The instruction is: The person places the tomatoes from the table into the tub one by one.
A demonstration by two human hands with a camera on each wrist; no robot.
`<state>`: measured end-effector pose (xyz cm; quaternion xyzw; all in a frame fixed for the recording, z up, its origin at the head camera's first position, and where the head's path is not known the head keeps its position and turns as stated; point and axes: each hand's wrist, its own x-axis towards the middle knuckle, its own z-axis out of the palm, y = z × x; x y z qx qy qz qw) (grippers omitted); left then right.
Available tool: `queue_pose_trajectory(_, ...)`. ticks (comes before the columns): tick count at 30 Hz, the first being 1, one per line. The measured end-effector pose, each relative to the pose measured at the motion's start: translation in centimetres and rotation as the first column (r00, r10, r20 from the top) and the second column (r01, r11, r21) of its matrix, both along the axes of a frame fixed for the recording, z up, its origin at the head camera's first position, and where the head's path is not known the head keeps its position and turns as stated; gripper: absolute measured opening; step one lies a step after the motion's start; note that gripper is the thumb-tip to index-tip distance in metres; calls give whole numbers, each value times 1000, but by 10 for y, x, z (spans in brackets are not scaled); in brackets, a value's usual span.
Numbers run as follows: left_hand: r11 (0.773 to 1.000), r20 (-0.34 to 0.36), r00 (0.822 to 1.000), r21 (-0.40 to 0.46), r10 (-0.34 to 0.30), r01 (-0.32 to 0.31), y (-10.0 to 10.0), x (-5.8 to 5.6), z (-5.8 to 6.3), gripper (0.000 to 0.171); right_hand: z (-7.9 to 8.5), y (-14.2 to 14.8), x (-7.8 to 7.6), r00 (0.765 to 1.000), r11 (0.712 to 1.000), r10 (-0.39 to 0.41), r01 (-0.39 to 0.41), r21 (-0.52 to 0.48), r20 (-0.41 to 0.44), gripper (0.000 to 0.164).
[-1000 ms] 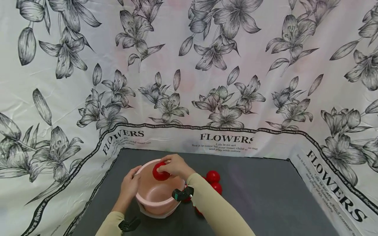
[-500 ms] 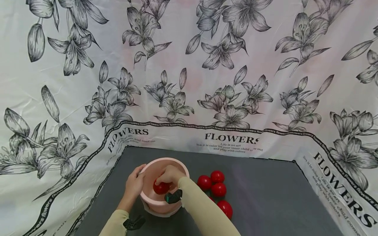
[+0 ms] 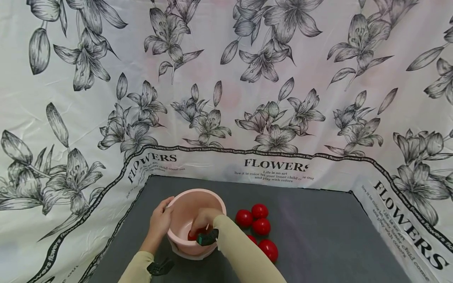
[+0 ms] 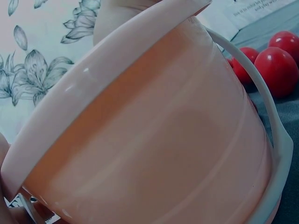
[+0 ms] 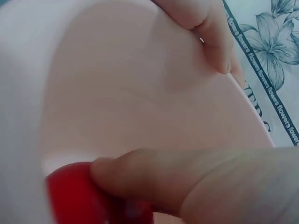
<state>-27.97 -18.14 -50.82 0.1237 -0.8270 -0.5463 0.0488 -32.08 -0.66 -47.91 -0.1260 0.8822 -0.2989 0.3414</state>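
A pink bucket (image 3: 198,192) stands on the dark grey surface, its pale handle (image 4: 273,121) hanging down the outside wall. My left hand (image 3: 160,222) grips the rim on the left, with the thumb over the edge. Deep inside the bucket, my right hand (image 3: 206,218) holds a glossy red ball (image 3: 192,236) near the bottom. In the right wrist view the thumb presses on the red ball (image 5: 74,193), and most of the other fingers are out of sight. The bucket's near wall and the right wrist hide part of this ball.
Several more red balls (image 3: 261,226) lie grouped just right of the bucket, partly behind the right sleeve (image 3: 244,251). A white cloth with printed flowers (image 3: 276,137) rises behind and along the sides of the grey surface (image 3: 318,232).
My right hand has carried the red ball from above the rim down to the bottom of the bucket. The left hand keeps its grip on the rim. The view has shifted slightly.
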Motion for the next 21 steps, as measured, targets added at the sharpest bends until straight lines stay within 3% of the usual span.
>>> queue_pose_trajectory(5,1000,2,1000,-3,0,0,0,0,1,46,-2,2,0,991,996,84,-85,2,106,9)
queue_pose_trajectory(13,1000,6,1000,11,-2,2,1,0,2,46,-2,2,-4,973,994,103,-109,16,205,23)
queue_pose_trajectory(17,1000,3,1000,20,-5,5,0,1,2,45,-4,0,-6,962,975,195,-212,69,191,23)
queue_pose_trajectory(21,1000,-9,1000,26,-14,15,-1,3,1,45,-3,-1,-4,963,965,224,-241,106,148,23)
